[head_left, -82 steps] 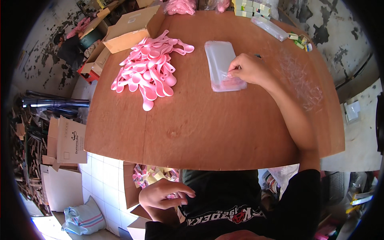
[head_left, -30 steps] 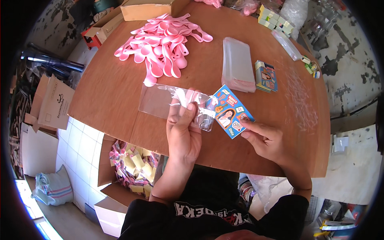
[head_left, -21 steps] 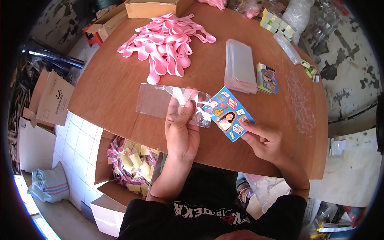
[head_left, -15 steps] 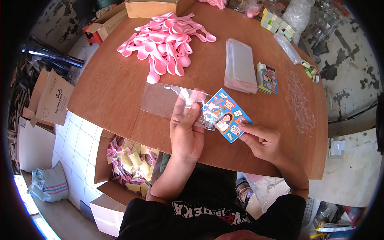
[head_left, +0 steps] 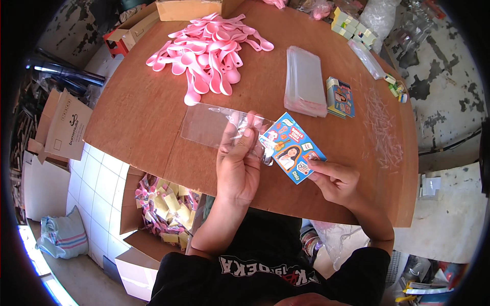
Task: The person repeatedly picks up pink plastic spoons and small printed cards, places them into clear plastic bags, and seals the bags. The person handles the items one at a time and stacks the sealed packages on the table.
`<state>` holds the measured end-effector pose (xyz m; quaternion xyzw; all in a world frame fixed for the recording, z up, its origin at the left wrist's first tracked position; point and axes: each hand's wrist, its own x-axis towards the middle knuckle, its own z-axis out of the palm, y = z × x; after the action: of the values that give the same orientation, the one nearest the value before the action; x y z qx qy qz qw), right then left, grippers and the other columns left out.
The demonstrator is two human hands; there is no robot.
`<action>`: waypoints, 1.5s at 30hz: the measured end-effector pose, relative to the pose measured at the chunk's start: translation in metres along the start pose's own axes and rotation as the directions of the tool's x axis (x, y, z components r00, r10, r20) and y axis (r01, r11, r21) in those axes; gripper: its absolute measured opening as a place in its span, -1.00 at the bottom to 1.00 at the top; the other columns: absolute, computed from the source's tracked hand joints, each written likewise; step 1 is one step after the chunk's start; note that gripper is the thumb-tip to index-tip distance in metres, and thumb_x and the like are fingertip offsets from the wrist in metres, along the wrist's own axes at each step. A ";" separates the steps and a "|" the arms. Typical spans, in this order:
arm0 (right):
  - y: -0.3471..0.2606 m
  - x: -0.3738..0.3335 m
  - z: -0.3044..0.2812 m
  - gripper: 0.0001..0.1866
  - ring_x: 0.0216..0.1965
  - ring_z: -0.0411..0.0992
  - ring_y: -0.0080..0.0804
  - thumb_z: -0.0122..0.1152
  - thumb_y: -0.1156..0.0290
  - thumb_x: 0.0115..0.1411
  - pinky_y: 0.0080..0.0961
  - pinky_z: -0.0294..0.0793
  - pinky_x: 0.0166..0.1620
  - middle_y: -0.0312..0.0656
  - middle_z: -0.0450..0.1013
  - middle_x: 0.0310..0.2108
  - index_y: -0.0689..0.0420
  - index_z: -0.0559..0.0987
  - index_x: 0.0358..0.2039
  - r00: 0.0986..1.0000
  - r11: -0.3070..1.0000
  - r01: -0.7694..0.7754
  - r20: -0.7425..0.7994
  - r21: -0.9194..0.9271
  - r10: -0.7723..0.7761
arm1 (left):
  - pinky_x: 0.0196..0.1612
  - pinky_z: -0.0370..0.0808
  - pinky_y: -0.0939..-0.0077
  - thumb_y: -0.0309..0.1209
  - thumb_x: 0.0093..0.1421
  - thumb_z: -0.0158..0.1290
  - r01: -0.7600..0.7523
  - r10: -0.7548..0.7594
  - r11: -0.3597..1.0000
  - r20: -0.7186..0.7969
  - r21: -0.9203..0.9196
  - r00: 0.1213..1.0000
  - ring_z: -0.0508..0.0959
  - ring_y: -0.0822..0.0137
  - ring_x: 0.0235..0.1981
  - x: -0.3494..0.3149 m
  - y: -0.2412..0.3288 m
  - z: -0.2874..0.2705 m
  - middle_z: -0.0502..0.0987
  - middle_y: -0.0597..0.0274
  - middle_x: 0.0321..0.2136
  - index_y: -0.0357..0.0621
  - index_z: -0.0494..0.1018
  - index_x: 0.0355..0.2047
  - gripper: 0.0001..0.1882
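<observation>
Between thumb and fingers, my left hand (head_left: 239, 166) pinches a clear plastic bag (head_left: 201, 127) near its right end. My right hand (head_left: 334, 177) grips the lower right corner of a blue printed card (head_left: 293, 147). The card's upper left edge meets the bag's right end; whether it sits inside the opening I cannot tell. Beyond my hands lies a heap of pink plastic spoons (head_left: 212, 51). To the right are a stack of clear bags (head_left: 304, 81) and a stack of similar blue cards (head_left: 340, 97).
Below the table's (head_left: 132, 117) left front edge stands an open cardboard box (head_left: 131, 206) of packed pink items and yellowish cards. Thin clear strips (head_left: 383, 127) lie on the right side. Small pale green boxes (head_left: 352, 28) and another cardboard box (head_left: 186, 10) sit at the back.
The view has shifted slightly. Both hands keep their holds, and the card stays against the bag's right end with barely any movement.
</observation>
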<state>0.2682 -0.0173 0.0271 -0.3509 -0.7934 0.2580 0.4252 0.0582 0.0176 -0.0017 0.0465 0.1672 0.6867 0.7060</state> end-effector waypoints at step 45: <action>-0.027 0.033 0.015 -0.51 -0.30 0.47 -0.63 0.15 0.58 0.23 -0.72 0.42 -0.30 -0.20 0.54 -0.29 0.23 0.26 0.16 0.815 0.726 -0.539 0.049 0.427 0.577 | 0.11 0.36 0.35 -0.17 0.36 -0.10 0.116 -0.172 0.949 0.177 0.292 0.969 0.46 0.35 0.02 -0.033 -0.048 0.009 0.45 0.19 -0.03 -0.21 0.25 0.13 -0.55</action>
<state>0.2334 -0.0103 0.0551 -0.4836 -0.5566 0.5233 0.4272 0.1064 -0.0162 -0.0014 0.2021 0.1936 0.5943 0.7540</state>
